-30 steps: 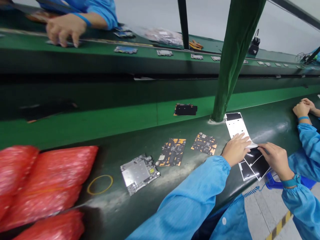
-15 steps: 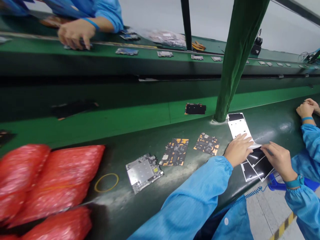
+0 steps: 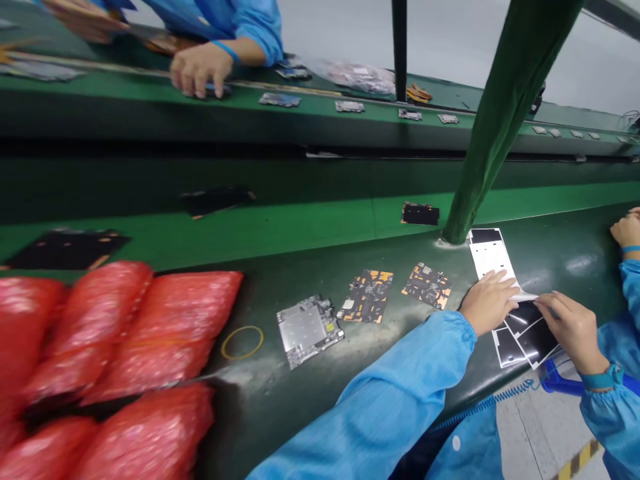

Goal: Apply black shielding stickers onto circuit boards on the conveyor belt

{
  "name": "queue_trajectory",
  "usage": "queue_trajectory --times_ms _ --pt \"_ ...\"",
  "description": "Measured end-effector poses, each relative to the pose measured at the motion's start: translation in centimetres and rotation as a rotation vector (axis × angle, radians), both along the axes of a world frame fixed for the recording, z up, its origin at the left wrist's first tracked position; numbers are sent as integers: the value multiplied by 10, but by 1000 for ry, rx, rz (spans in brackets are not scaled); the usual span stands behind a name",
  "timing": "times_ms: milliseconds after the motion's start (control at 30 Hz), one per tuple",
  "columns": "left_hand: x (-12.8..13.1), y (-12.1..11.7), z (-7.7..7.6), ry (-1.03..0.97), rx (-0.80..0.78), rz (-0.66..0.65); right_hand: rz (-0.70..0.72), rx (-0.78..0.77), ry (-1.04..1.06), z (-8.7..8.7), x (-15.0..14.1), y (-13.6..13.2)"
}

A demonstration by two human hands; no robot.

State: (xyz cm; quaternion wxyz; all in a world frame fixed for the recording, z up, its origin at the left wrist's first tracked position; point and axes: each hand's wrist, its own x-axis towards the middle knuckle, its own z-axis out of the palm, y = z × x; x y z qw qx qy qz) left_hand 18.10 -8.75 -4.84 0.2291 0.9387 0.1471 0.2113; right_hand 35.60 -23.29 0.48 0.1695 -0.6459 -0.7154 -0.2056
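A white sheet (image 3: 493, 259) with small dark marks lies on the green bench below the post. My left hand (image 3: 489, 303) rests on it, fingers stretched out and lying over the paper. At the sheet's lifted, folded edge, my right hand (image 3: 570, 327) is closed in a pinch. Glossy black pieces with white borders (image 3: 537, 341) show beneath and beside that edge. To the left of my hands lie two black circuit boards with copper-coloured patches, the nearer one (image 3: 427, 287) and another (image 3: 369, 297). Further left is a board with a silver metal plate (image 3: 305, 330).
Red bubble-wrap packs (image 3: 185, 327) fill the left front, with a yellow rubber band (image 3: 243, 343) beside them. A green-wrapped post (image 3: 493, 140) rises beyond my hands. Black-covered boards (image 3: 420, 213) lie on the green belt. Across it, a co-worker's hand (image 3: 203, 69) touches a board; another person sits at right.
The view has swung left, so the scene sits further right and more red packs show. My hands keep nearly the same hold on the sheet.
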Motion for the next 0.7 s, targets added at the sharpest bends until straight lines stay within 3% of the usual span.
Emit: queue_trajectory --times_ms 100,233,367,467,567,700 --pt "0 -2 4 15 17 20 -9 26 -10 3 -3 -5" --pt "0 -3 3 21 57 15 245 -44 73 16 -9 -27" --pt "4 -1 -4 40 11 -14 369 -162 103 47 -18 -66" --pt "9 3 -2 30 -70 -14 373 -154 148 73 -28 -82" --pt "5 9 16 -32 -145 30 299 -66 231 86 -41 -70" --pt "-31 6 56 -159 -323 15 214 -81 379 75 -68 -22"
